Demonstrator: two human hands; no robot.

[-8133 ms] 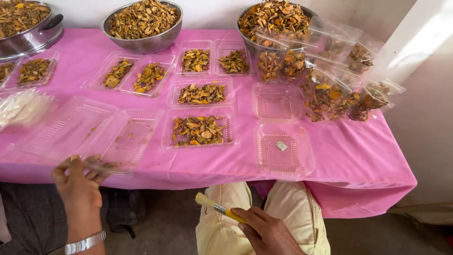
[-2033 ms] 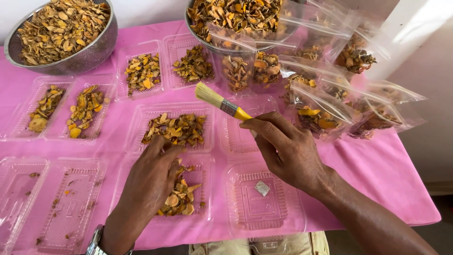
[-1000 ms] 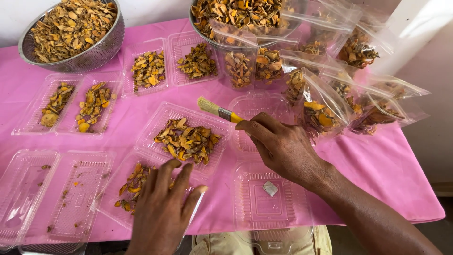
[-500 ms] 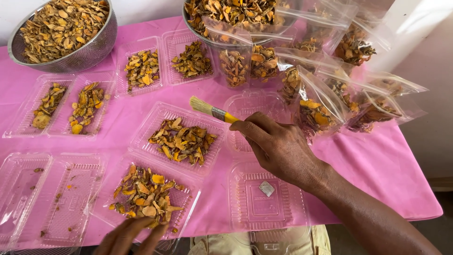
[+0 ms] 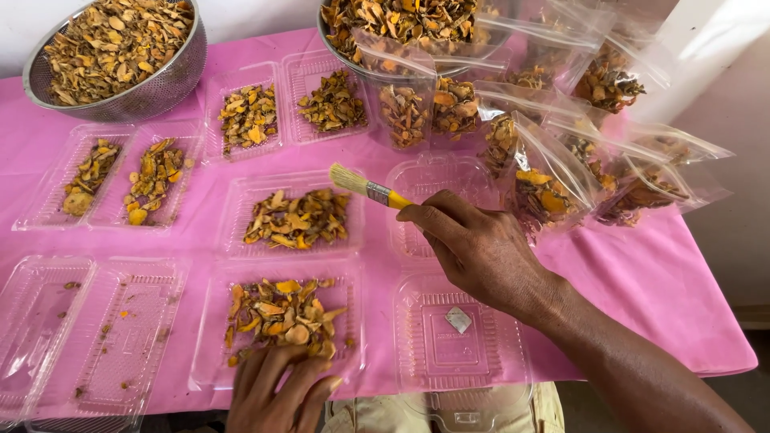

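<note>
View: head camera, looking down on a worktop (image 5: 642,281) under a pink cloth.
Right hand: the right hand (image 5: 481,248) is closed around the yellow handle of a paintbrush (image 5: 370,189), fingers curled over it.
Paintbrush: its long axis runs from lower right to upper left. The pale bristles point up-left, over the gap between two trays; the handle end is hidden in the hand. It is held above the worktop.
Left hand: the left hand (image 5: 277,397) lies at the near edge with fingers spread and loose, the tips touching the front rim of the near tray of dried slices (image 5: 282,317). It grips nothing.
Trays: a second filled tray (image 5: 295,218) sits just behind the near one. An empty clear tray with a small sachet (image 5: 459,337) lies under the right wrist.
Left side: an open hinged clear box (image 5: 88,329) holds only crumbs.
Far side: a steel colander (image 5: 120,52) of dried slices at far left, filled zip bags (image 5: 553,172) at right.
</note>
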